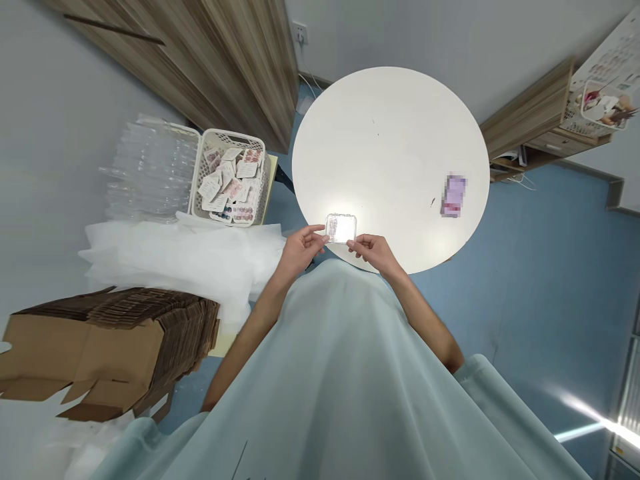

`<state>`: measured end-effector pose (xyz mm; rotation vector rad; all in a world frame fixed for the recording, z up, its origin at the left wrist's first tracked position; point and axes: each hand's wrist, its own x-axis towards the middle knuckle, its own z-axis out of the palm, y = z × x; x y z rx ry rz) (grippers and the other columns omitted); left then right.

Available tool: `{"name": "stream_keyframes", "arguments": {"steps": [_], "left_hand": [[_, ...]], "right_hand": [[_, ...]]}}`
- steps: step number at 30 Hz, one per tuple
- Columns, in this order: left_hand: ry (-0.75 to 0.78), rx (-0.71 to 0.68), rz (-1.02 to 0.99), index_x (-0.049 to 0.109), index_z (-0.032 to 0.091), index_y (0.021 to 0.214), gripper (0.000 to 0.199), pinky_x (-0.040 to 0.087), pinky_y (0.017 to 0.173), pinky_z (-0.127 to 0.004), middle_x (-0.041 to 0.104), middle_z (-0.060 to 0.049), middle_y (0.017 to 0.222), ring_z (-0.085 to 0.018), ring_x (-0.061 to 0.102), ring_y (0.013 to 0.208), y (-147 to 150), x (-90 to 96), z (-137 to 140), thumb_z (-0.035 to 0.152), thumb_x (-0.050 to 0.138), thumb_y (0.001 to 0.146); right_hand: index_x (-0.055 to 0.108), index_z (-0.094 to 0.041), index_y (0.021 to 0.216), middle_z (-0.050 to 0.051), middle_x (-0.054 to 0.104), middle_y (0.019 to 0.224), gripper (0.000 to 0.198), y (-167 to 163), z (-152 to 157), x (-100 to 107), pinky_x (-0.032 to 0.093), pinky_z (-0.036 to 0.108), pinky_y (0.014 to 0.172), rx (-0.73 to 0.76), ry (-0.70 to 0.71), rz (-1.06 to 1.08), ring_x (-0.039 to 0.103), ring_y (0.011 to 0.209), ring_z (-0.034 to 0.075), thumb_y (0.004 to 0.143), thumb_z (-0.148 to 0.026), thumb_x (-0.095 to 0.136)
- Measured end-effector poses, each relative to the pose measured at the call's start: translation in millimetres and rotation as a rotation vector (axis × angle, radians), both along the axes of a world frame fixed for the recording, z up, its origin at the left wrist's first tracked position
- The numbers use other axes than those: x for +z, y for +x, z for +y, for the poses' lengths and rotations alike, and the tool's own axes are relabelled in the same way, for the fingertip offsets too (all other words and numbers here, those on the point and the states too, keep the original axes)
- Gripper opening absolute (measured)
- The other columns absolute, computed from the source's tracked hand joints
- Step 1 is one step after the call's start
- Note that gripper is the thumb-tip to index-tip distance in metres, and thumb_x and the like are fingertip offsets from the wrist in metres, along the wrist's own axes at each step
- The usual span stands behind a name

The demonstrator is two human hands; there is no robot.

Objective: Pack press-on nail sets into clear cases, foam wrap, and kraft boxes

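Note:
A small clear plastic case is held at the near edge of the round white table. My left hand pinches its left side between thumb and fingers. On the opposite side, my right hand grips the lower right corner. Something with small reddish marks shows in the left part of the case; glare hides the rest. A blurred purple-pink item lies on the right of the table, away from both hands.
Left of the table stands a white basket of small printed cards. Beside it are stacked clear plastic trays, white sheets and flattened cardboard boxes. A wooden cabinet with a filled basket is at right.

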<state>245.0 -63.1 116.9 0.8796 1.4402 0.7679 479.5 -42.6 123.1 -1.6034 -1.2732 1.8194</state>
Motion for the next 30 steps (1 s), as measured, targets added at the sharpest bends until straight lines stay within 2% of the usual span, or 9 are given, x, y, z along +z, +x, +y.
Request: {"name": "stream_keyframes", "arguments": {"steps": [5,9,12,15,19,23,26,30], "left_hand": [[0.013,0.003,0.141,0.073,0.018,0.128,0.053,0.057,0.077,-0.037,0.080,-0.010,0.103,-0.024,0.073,0.079,-6.1,-37.0,13.8,0.055,0.076,0.090],[-0.074,-0.035,0.271,0.074,0.016,0.125,0.044,0.056,0.079,-0.038,0.080,-0.013,0.106,-0.026,0.075,0.081,-9.4,-73.4,26.4,0.045,0.072,0.092],[-0.133,-0.078,0.356,0.075,0.016,0.126,0.040,0.056,0.082,-0.037,0.081,-0.012,0.107,-0.027,0.075,0.084,-10.2,-95.2,32.4,0.036,0.071,0.091],[-0.162,-0.129,0.444,0.075,0.015,0.130,0.041,0.055,0.088,-0.037,0.082,-0.011,0.104,-0.028,0.075,0.090,-9.1,-111.2,34.6,0.031,0.069,0.092],[-0.149,-0.183,0.514,0.075,0.016,0.135,0.043,0.054,0.095,-0.039,0.082,-0.012,0.106,-0.030,0.075,0.098,-6.5,-126.7,33.5,0.031,0.066,0.096],[-0.104,-0.181,0.547,0.075,0.016,0.137,0.044,0.053,0.099,-0.041,0.081,-0.014,0.114,-0.033,0.073,0.108,-4.0,-134.0,31.4,0.035,0.065,0.098],[-0.088,-0.186,0.562,0.075,0.017,0.136,0.043,0.053,0.100,-0.042,0.081,-0.014,0.115,-0.034,0.072,0.110,-3.0,-131.0,29.8,0.035,0.065,0.098],[-0.064,-0.155,0.525,0.074,0.018,0.139,0.044,0.051,0.101,-0.043,0.081,-0.014,0.116,-0.035,0.072,0.108,-10.6,-114.2,20.5,0.034,0.064,0.099]], "right_hand": [[0.078,-0.018,0.090,0.009,0.080,0.101,0.039,-13.9,23.2,-37.7,0.049,0.028,0.066,0.127,-0.030,-0.041,0.066,0.080,0.017,0.090,-0.057,0.074],[0.074,-0.017,0.083,0.010,0.080,0.099,0.026,-30.4,37.4,-79.1,0.049,0.027,0.067,0.159,-0.092,-0.130,0.065,0.076,0.015,0.095,-0.040,0.071],[0.069,-0.017,0.072,0.009,0.079,0.092,0.031,-40.8,41.2,-105.5,0.049,0.027,0.070,0.208,-0.087,-0.248,0.065,0.073,0.015,0.097,-0.033,0.065],[0.067,-0.018,0.068,0.007,0.078,0.086,0.035,-46.4,40.9,-121.8,0.048,0.026,0.072,0.257,-0.093,-0.367,0.066,0.073,0.015,0.100,-0.031,0.060],[0.066,-0.019,0.067,0.006,0.077,0.083,0.037,-49.5,39.1,-130.0,0.046,0.027,0.072,0.268,-0.094,-0.432,0.066,0.074,0.017,0.101,-0.031,0.061],[0.066,-0.020,0.066,0.007,0.076,0.079,0.041,-50.5,38.1,-130.4,0.044,0.029,0.070,0.285,-0.098,-0.490,0.065,0.072,0.018,0.103,-0.034,0.060],[0.066,-0.020,0.065,0.007,0.075,0.077,0.042,-50.3,37.8,-125.7,0.043,0.030,0.069,0.314,-0.099,-0.529,0.063,0.070,0.018,0.104,-0.036,0.060],[0.066,-0.021,0.065,0.007,0.075,0.076,0.043,-53.1,38.4,-107.9,0.041,0.031,0.066,0.404,-0.033,-0.641,0.064,0.070,0.020,0.104,-0.040,0.061]]}}
